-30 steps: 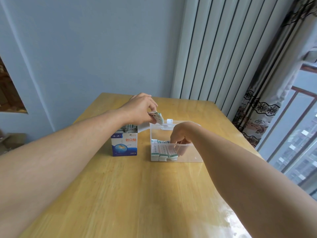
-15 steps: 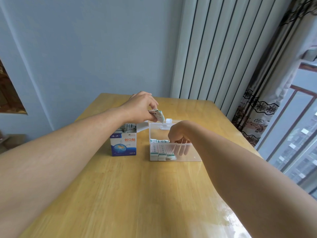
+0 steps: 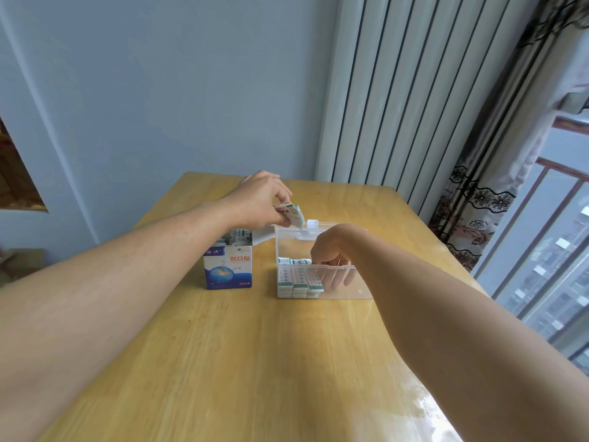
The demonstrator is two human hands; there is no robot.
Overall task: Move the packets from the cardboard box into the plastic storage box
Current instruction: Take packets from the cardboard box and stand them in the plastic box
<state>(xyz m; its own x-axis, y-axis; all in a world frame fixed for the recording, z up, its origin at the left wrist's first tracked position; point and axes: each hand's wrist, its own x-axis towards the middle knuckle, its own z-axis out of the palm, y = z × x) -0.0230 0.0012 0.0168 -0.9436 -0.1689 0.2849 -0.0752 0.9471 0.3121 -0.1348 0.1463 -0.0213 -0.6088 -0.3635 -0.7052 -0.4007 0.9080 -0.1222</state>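
Holding perhaps two packets (image 3: 291, 213), left hand (image 3: 258, 204).

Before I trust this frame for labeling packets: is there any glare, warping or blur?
Head view: window glare whitens the table at its near right corner; wide-angle warping bends the wall lines and curtain; print on the packets in the plastic storage box is too small to read.
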